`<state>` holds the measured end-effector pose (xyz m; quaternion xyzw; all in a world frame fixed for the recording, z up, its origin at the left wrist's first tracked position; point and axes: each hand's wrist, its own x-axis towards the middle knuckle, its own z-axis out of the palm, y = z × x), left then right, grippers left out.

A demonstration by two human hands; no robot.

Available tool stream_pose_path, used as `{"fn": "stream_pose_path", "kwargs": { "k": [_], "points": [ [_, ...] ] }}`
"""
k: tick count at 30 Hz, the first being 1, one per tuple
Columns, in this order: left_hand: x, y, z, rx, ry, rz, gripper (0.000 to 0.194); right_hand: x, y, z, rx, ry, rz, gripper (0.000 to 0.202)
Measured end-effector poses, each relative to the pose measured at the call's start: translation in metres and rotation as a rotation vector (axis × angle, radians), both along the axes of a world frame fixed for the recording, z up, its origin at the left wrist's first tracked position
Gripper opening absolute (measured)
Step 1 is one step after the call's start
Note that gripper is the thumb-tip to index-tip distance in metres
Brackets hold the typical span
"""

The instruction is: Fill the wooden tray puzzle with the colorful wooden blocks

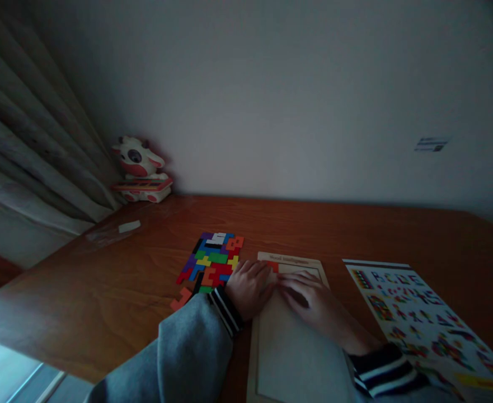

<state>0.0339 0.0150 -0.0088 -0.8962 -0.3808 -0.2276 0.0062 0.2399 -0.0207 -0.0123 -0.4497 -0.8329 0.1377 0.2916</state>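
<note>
A pale wooden puzzle board [296, 358] with a raised rim and printed lettering at its far edge lies in front of me. In its far left corner shows an orange puzzle piece [273, 266], partly covered by fingers. My left hand [250, 286] reaches over the board's left rim, its fingers bent together at that piece. From the right comes my right hand [313, 299], thumb and fingers closed in a pinch at the piece's near edge, against the left fingertips. Left of the board, many-coloured puzzle pieces [218, 258] lie packed flat together, partly behind my left hand.
A printed pattern sheet [401, 313] lies right of the board, partly under my right sleeve. At the back left sits a toy cow with a keyboard [141, 170] beside a curtain [28, 129]. Clear plastic with a white label [129, 226] rests on the brown table [103, 296].
</note>
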Motion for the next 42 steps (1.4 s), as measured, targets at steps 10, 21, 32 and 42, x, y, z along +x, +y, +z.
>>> {"fn": "stream_pose_path", "kwargs": {
  "k": [10,21,32,42],
  "points": [
    [-0.040,0.042,-0.009,-0.030,0.050,0.258,0.035,0.002,-0.001,-0.001,-0.009,-0.010,0.005,0.025],
    [-0.051,0.056,-0.015,-0.024,-0.018,0.190,0.027,0.002,-0.001,-0.003,0.004,-0.011,-0.005,0.027],
    [-0.054,0.060,-0.015,-0.087,-0.080,-0.017,0.022,0.002,-0.002,-0.001,-0.006,-0.006,-0.009,0.024],
    [-0.055,0.059,-0.017,-0.116,-0.018,-0.041,0.032,0.003,-0.001,-0.004,0.004,0.005,-0.007,0.025]
  ]
}}
